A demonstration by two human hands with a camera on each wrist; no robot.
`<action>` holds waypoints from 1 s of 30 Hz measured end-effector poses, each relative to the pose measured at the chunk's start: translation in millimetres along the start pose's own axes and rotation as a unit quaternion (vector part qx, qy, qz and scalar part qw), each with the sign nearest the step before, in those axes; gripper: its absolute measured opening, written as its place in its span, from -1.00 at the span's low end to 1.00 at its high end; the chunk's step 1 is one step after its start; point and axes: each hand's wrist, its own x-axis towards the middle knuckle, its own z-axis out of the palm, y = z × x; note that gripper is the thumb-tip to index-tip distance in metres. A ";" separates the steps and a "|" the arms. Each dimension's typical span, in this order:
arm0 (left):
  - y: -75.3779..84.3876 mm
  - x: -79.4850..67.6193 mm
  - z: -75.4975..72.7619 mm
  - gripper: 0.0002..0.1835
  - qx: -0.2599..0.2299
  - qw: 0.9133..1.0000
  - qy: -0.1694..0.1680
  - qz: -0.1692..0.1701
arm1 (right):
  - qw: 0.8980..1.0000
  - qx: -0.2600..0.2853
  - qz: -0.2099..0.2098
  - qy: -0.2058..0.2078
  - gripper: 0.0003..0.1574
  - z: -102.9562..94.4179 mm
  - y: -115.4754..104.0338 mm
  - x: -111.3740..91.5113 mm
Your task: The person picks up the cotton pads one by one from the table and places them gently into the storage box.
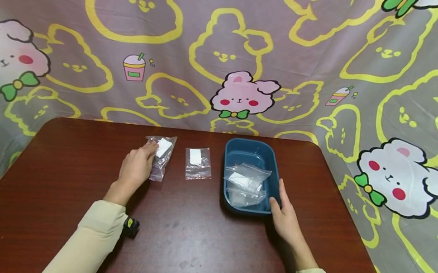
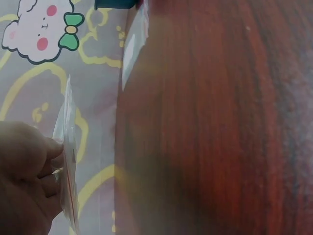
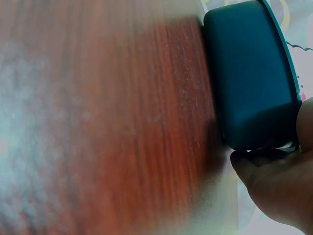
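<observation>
At the left of the head view my left hand [image 1: 135, 168] pinches a clear zip bag [image 1: 161, 166] with a white label. The left wrist view shows this bag [image 2: 70, 161] edge-on, raised against the fingers. A second labelled zip bag [image 1: 197, 173] lies flat on the table between that hand and a blue plastic bin [image 1: 253, 146]. Several clear bags [image 1: 244, 183], one showing a white label, are piled inside the bin's near half. My right hand [image 1: 285, 220] grips the bin's near right corner, thumb at the rim and fingers along the outer wall.
Everything stands on a dark red-brown wooden table [image 1: 190, 237] with rounded far corners. A patterned cloth [image 1: 220, 59] with rabbit drawings hangs behind it and along the sides. Each wrist wears a small black device [image 1: 131, 227].
</observation>
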 end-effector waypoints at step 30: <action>11.1 1.5 -14.8 -0.69 -0.019 1.000 0.023 0.006 | 1.000 -0.003 -0.002 0.003 -0.16 1.2 1.3 0.8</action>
